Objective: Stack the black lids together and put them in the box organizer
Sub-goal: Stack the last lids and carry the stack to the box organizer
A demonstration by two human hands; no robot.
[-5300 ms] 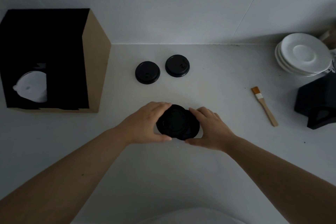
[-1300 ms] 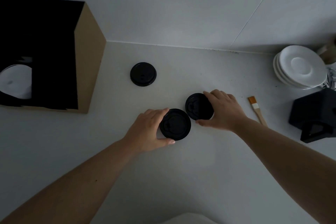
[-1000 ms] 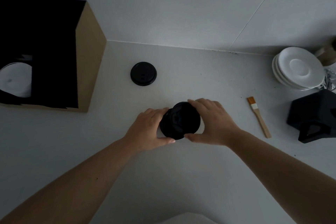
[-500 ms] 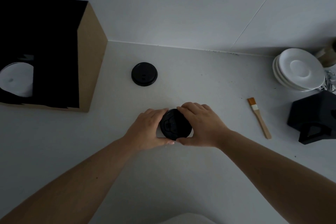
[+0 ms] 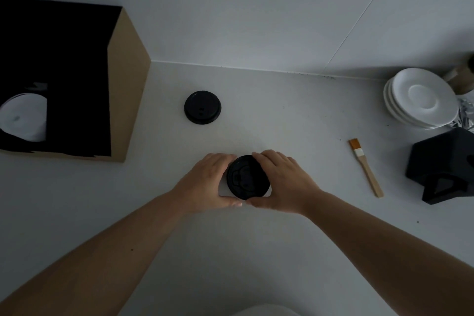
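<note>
You've got one view only, a wide-angle head cam looking fwd and steeply down at the white counter (image 5: 295,115). Your forearms run in from the near edge to mid-frame. The far wall (image 5: 256,7) fills the top, box organizer (image 5: 123,100) sits far left, saucers (image 5: 420,97) far right. Edges bend w/ the lens. No 2nd view, so no overlap.

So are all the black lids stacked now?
No, one black lid lies alone, away from the stack between both hands.
</note>
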